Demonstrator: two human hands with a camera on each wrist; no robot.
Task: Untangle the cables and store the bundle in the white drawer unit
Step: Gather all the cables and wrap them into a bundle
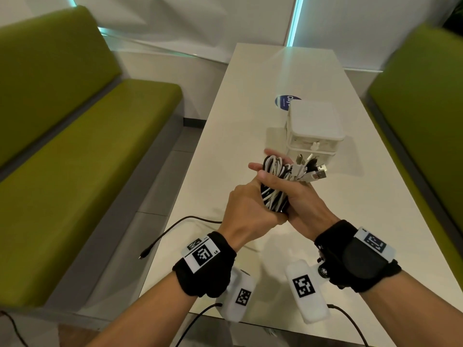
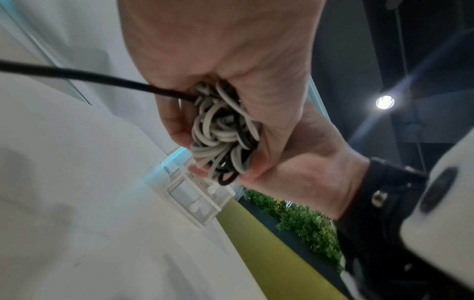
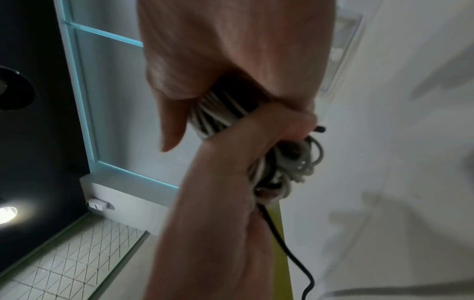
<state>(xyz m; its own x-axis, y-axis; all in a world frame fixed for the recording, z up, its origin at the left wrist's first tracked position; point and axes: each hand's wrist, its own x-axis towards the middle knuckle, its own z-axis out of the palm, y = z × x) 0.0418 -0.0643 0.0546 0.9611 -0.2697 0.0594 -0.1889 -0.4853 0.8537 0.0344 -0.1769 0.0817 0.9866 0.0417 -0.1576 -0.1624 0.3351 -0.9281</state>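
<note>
A coiled bundle of black and white cables (image 1: 274,196) is held above the white table (image 1: 250,96), just in front of the white drawer unit (image 1: 315,126). My left hand (image 1: 248,209) grips the bundle's near end. My right hand (image 1: 303,196) grips it from the right. Several USB plugs (image 1: 314,171) stick out toward the drawers, whose fronts are closed. One loose black cable (image 1: 175,225) trails left from my left hand, over the table edge. The left wrist view shows the coils (image 2: 223,134) packed in my left hand (image 2: 231,50). In the right wrist view my right hand (image 3: 231,60) wraps the bundle (image 3: 220,113).
Green benches stand on the left (image 1: 75,146) and the right (image 1: 421,96) of the narrow table. A round blue sticker (image 1: 286,102) lies behind the drawer unit. Black leads from the wrist cameras hang off the near table edge (image 1: 350,321).
</note>
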